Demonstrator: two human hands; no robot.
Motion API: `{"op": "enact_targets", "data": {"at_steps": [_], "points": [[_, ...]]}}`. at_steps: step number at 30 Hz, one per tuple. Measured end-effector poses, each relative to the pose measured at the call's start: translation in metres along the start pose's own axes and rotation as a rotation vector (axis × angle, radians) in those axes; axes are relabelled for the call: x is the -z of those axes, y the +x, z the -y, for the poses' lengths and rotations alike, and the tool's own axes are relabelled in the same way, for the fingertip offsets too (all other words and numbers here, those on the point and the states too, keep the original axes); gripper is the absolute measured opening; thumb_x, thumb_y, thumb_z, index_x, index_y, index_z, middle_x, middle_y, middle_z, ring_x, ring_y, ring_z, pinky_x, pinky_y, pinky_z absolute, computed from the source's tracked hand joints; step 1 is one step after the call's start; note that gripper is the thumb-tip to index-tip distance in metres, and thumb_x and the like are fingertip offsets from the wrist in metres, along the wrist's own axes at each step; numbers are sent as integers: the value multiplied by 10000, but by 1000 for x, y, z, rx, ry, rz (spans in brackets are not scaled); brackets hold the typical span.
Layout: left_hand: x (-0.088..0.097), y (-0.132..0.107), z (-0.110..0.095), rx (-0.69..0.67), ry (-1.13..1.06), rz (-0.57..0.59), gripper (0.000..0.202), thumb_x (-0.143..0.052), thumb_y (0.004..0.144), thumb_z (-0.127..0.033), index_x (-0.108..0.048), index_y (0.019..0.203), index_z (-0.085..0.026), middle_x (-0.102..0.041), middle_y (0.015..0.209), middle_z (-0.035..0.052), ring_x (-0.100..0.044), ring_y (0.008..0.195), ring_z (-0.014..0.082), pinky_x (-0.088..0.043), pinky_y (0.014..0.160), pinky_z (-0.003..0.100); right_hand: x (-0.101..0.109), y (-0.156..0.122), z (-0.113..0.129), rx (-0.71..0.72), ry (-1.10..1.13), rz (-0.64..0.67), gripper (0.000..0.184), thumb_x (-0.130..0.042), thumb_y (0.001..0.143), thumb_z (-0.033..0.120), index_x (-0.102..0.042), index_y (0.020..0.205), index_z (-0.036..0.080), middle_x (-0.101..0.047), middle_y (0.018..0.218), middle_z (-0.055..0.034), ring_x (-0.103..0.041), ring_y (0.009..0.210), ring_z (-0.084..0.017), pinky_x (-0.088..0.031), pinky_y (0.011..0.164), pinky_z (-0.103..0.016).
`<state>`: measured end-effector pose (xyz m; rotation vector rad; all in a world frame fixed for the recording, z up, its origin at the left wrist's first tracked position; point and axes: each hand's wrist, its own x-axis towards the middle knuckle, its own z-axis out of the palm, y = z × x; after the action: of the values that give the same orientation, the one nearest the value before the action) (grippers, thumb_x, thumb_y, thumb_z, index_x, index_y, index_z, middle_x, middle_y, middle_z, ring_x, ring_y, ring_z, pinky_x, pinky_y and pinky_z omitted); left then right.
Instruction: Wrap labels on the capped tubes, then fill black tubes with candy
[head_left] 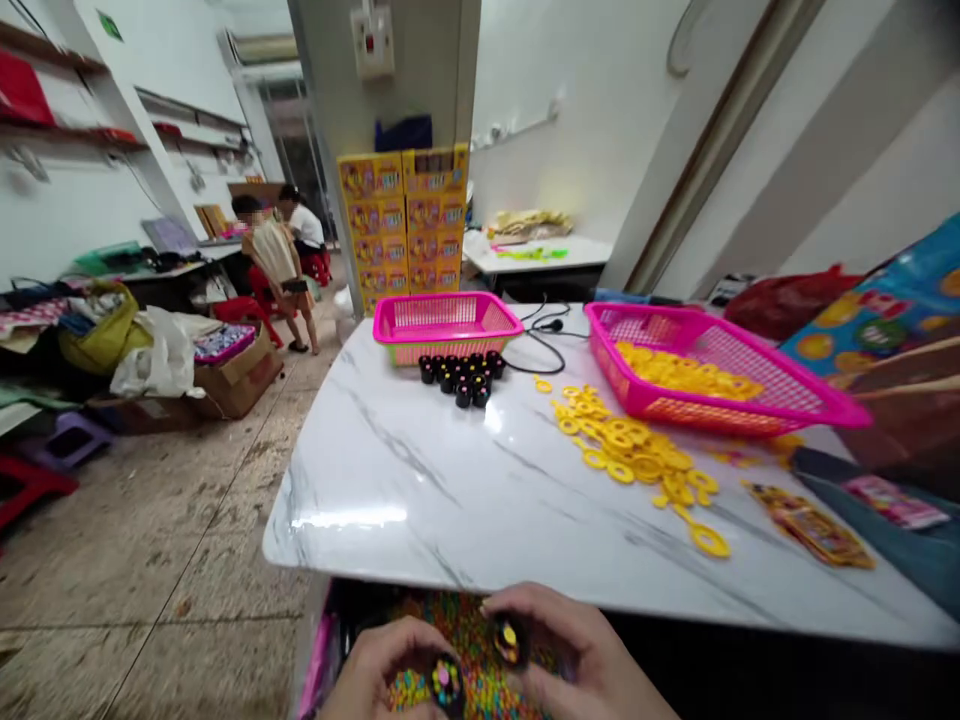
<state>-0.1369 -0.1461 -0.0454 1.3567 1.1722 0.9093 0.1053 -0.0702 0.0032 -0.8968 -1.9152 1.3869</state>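
Note:
Below the near edge of the white marble table, my left hand pinches a small black round cap with coloured bits inside. My right hand grips a second black cap just above it. Both hands hover over a container of small multicoloured beads under the table edge. On the table lie a cluster of black caps, a spread of yellow rings, and two pink baskets: an empty one and one with yellow rings inside.
A black cable runs between the baskets. Printed packets lie at the table's right. Yellow cartons are stacked behind. Two people are far left near cluttered tables, bags and cardboard boxes on the floor.

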Motion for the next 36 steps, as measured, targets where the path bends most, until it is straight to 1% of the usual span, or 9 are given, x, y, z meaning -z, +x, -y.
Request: {"op": "enact_targets", "data": {"at_steps": [5,7,9,12,16,20,26,31,36], "points": [[22,31,-56,-303,248,-148,340,-726,733,-83,-695,1051,-196,-708,986,45,-655,898,171,-523,825,283,10,32,9,102,-122,-85,287,-669,798,185,-714,1079,220,-737,960,-37,-709,860,-173,-584,781,-283],[34,51,-67,-385,277,-171,309,-692,782,-99,-683,1076,-191,-696,1001,55,-657,927,168,-535,858,300,11,49,6,156,-140,-97,290,-658,803,185,-709,1086,219,-742,984,-41,-709,895,-174,-582,829,-310],[47,72,-69,-413,241,-178,285,-674,813,-132,-670,1095,-173,-685,1043,79,-665,967,173,-557,874,314,12,70,0,180,-108,-95,294,-654,800,189,-709,1088,210,-748,1000,-48,-713,910,-175,-588,849,-331],[65,99,-63,-380,205,-168,296,-674,816,-166,-654,1110,-140,-690,1101,110,-683,997,179,-577,908,344,15,105,-13,176,-61,-63,316,-661,762,163,-724,1070,193,-759,1008,-58,-720,906,-178,-597,876,-366],[82,124,-58,-345,277,-156,323,-654,814,-164,-648,1136,-139,-715,1089,98,-705,962,168,-584,928,380,17,138,-26,184,-72,-65,334,-643,726,114,-744,1037,185,-768,995,-53,-718,895,-177,-589,896,-387],[86,133,-58,-389,447,-182,313,-666,801,-142,-675,1114,-160,-717,1078,88,-687,988,181,-588,889,367,15,141,-33,191,-133,-115,335,-642,733,97,-746,1037,190,-763,989,-52,-706,894,-181,-579,867,-369],[83,137,-62,-566,720,-144,345,-669,835,-123,-680,1171,-202,-689,1047,85,-657,921,175,-567,828,353,14,133,-32,198,-241,-163,340,-662,722,73,-747,1023,204,-749,941,-46,-673,826,-179,-549,791,-336],[83,139,-61,-656,830,-206,357,-674,856,-124,-675,1201,-215,-651,1036,86,-633,943,191,-559,811,364,13,138,-32,214,-293,-179,337,-668,715,74,-738,1025,187,-727,886,-33,-638,758,-154,-524,741,-309],[82,139,-62,-696,871,-214,365,-671,862,-118,-669,1206,-239,-638,1028,77,-625,930,188,-562,797,355,14,139,-31,202,-278,-172,315,-672,718,87,-741,1003,201,-720,866,-25,-623,744,-147,-517,731,-305]]}}
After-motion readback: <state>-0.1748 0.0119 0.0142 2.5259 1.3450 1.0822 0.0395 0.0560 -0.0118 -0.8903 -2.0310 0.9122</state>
